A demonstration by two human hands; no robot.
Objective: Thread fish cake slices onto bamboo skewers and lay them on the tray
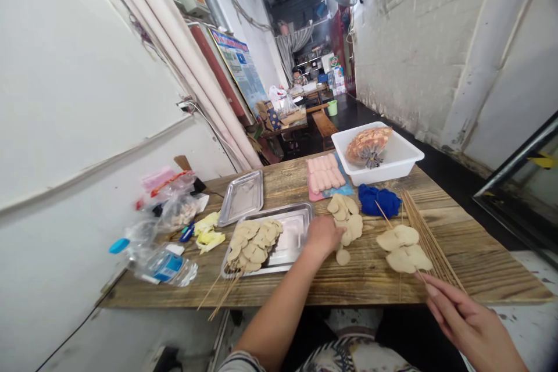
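My right hand point(462, 308) is closed on the lower end of a thin wooden skewer point(421, 276). Threaded on that skewer are two folded beige food slices point(408, 258), held over the table's right side. My left hand point(323, 236) reaches to a loose pile of similar thin slices point(349, 222), its fingers curled together against the pile's left edge. One small round slice point(343, 256) lies just below those fingers. To the left, a metal tray point(296, 229) holds a heap of skewered slices point(255, 244), with the stick ends point(226, 295) jutting past its near edge.
Bare skewers point(429, 238) lie beside a blue cloth point(379, 200). Behind are packed pink sausages point(325, 174) and a white tub point(383, 171) holding a bagged bundle. A second metal tray point(242, 197), a water bottle point(170, 267) and plastic bags point(178, 209) are at left.
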